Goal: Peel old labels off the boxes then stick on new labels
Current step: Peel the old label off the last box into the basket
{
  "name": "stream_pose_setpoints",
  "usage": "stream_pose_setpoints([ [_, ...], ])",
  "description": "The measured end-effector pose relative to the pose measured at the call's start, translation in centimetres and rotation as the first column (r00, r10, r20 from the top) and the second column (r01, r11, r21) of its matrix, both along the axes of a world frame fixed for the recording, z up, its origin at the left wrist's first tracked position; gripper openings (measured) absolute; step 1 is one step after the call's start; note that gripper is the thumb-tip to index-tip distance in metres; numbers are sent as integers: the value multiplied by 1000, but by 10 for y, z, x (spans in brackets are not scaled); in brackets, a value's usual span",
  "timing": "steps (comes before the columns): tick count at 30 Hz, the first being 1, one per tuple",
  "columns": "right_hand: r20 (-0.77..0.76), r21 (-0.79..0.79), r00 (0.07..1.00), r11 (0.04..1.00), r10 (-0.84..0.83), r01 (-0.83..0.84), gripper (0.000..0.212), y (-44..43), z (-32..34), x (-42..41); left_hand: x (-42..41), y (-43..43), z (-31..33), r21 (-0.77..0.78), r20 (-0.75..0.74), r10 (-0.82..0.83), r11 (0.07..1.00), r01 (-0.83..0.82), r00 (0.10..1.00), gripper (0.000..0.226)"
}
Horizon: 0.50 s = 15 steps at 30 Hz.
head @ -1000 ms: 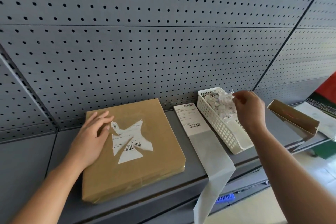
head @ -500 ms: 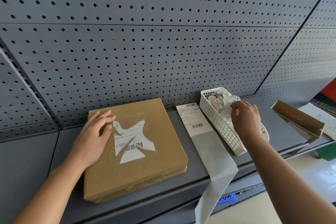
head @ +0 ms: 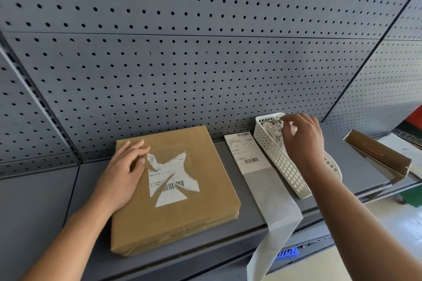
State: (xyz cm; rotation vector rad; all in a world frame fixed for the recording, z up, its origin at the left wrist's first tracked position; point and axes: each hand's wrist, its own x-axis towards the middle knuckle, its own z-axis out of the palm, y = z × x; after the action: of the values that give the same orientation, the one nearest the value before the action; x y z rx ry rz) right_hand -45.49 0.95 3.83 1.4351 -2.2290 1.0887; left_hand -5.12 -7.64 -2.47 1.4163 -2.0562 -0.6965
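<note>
A flat brown box (head: 173, 189) lies on a grey shelf (head: 45, 201), and everything here is placed from that box. The old label (head: 170, 180) sits in the middle of its top face, torn to a ragged star with barcode bits showing, its longer run going from the far edge of the box toward the near edge. The left hand (head: 123, 173) rests flat on the left part of the top, fingers straight and released, holding nothing, with the thumb tip touching the label's upper left corner. The right hand (head: 301, 141) is well to the right of the box, over the far end of a white basket (head: 283, 171) that holds paper scraps (head: 271, 131); its grip is clenched, and it looks to pinch a white scrap (head: 293, 127) above the pile. Between box and basket, just beside the box's right edge, lies a new label (head: 247, 153) on a backing strip (head: 276, 212) that hangs off the shelf front. A second box (head: 379, 157) lies open past the basket. As I judge it, peeling is only part done: the rest of the label lies to the left of the right hand, past the strip, while the left hand is already at its edge and so is nearer, though it seems to be steadying the box.
</note>
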Motion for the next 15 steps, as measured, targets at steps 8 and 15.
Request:
stream_pose_setpoints([
  [8,-24,40,994,994,107,-106,18,-22,0,33,-2,1,1,0,-5,-2,1000,2,1000,35],
  [15,-6,64,960,959,278,-277,20,-44,0,82,-2,3,3,27,-30,11,1000,-10,1000,35],
])
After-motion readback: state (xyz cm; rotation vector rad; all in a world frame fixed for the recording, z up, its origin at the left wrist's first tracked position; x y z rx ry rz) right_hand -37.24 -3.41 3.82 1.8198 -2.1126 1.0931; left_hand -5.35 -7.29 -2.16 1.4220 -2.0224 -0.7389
